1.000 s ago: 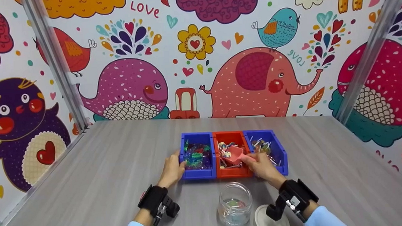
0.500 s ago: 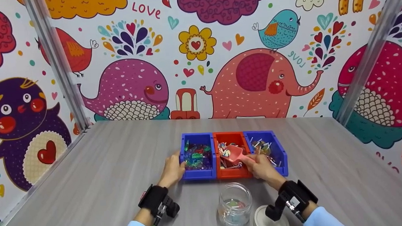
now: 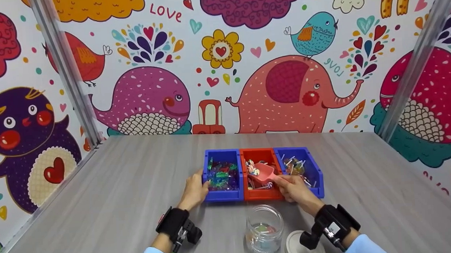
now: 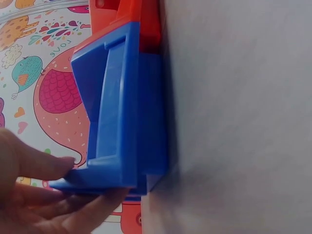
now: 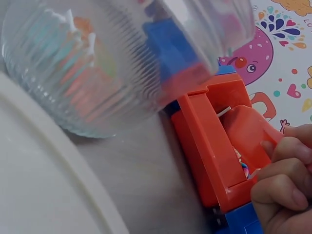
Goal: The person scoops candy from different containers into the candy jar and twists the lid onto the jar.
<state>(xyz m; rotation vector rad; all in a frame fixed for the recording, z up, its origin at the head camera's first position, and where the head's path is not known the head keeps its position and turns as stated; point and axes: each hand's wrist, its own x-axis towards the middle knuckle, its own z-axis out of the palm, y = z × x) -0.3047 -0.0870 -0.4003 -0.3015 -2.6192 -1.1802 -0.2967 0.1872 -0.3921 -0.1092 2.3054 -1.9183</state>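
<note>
My right hand point(image 3: 296, 188) grips the handle of a pink scoop point(image 3: 266, 173), whose blade is inside the red bin point(image 3: 263, 195). Swirled lollipops point(image 3: 253, 168) lie at the blade's front edge, and more are in the bin around it. With thumb and fingers on either side, my left hand point(image 3: 193, 190) holds the side wall of the left blue bin point(image 3: 224, 197), which contains shiny green, red and purple wrapped pieces. In the left wrist view the thumb lies over that blue bin's wall point(image 4: 97, 178). The scoop's handle is mostly hidden by the right hand.
The right blue bin point(image 3: 318, 175) holds white-sticked lollipops and joins the red one. In front stands an uncapped clear jar point(image 3: 264, 241) with a few colourful pieces at its bottom. A pale round lid point(image 3: 295, 247) lies beside it, under the right wrist. A patterned wall rises behind the table.
The scoop has shifted slightly within the red bin, and the lollipops at its front edge have moved. The left hand keeps its hold on the blue bin.
</note>
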